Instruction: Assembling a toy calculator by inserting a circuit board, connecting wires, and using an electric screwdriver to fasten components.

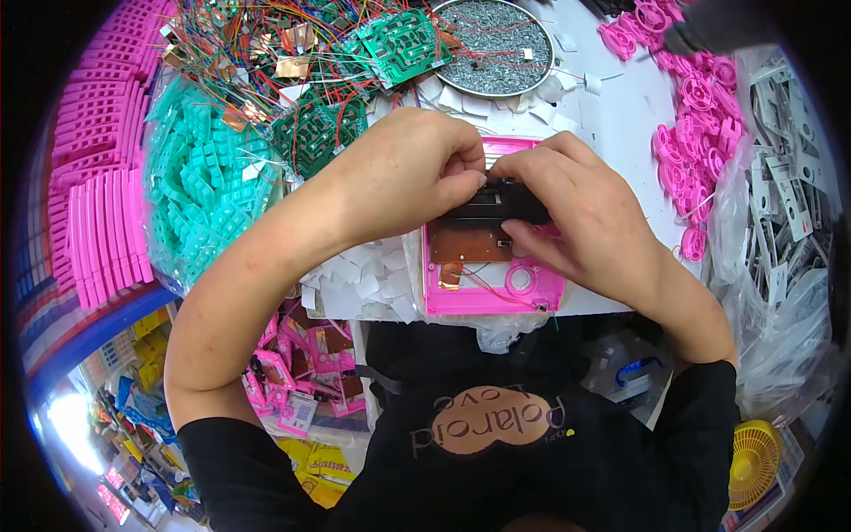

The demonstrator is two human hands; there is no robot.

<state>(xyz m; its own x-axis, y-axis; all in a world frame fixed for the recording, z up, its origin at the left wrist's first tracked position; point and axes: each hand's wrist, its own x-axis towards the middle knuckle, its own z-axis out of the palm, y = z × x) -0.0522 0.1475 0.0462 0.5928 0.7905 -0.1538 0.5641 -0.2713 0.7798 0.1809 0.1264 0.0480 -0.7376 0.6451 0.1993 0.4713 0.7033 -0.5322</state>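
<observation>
Both hands meet over a pink plastic case (490,300) that lies open on the white desk (620,115), just in front of the person's body. The left hand (417,168) comes in from the left and is curled tight, fingertips pinched on the left end of a small black part (501,202). The right hand (567,199) comes in from the right, fingers bent round the right end of the same black part, thumb beneath it. The black part sits between the two hands, over the far half of the case, held across its width; whether it rests on the case or is raised above it cannot be told.

Inside the case, just near of the black part, a brown circuit board (470,241) is visible, with thin red wires (483,282) running from it toward a round ring moulded in the near right corner.

Surroundings: a heap of white paper squares (363,284) lies left of the case, touching its edge. Farther left is a pile of teal rubber pads (199,177). Beyond the left hand lie green circuit boards (399,44) in a tangle of coloured wires. A round tray of small screws (496,44) stands at the far edge. Pink plastic rings (700,115) are scattered to the right, well apart from the hands.
</observation>
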